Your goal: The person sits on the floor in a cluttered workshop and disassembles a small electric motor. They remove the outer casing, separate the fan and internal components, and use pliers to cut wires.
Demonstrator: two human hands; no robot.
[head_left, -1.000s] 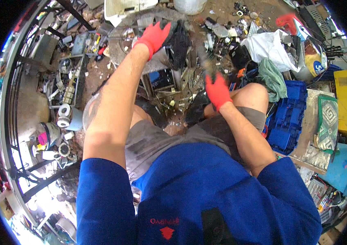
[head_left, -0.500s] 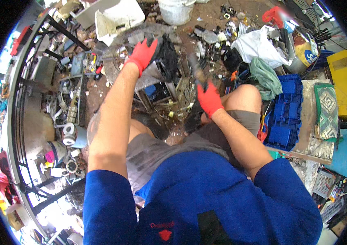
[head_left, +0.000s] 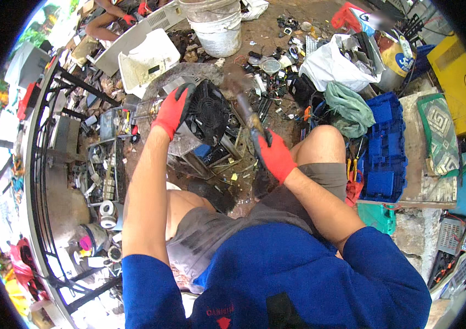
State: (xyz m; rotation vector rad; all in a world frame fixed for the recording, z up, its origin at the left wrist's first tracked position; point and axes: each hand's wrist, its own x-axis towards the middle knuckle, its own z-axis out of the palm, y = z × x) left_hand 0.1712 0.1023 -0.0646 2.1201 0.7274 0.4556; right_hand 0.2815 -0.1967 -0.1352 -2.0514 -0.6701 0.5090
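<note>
My left hand (head_left: 172, 111), in a red and black work glove, grips the rim of a black round part with a grille, like a fan housing (head_left: 209, 116). The part stands tilted over a low worn work block (head_left: 162, 88) in front of my knees. In my right hand (head_left: 277, 158), gloved the same way, is the handle of a hammer (head_left: 248, 112). Its head is raised to the right of the black part, apart from it and smeared by motion. My right fingers are wrapped round the handle near its lower end.
Beyond the block stand a white bucket (head_left: 217, 38) and a cream plastic casing (head_left: 151, 60). Small scrap litters the ground. At right are a white sack (head_left: 326, 63), a blue plastic crate (head_left: 382, 148) and a yellow panel (head_left: 460, 90). A metal rack (head_left: 35, 159) lines the left. Another person's gloved hand (head_left: 129, 20) shows far left.
The black part has turned so its grille faces me more. The hammer has swung, its head now farther up and left. My view has shifted, bringing another person's hands into sight.
</note>
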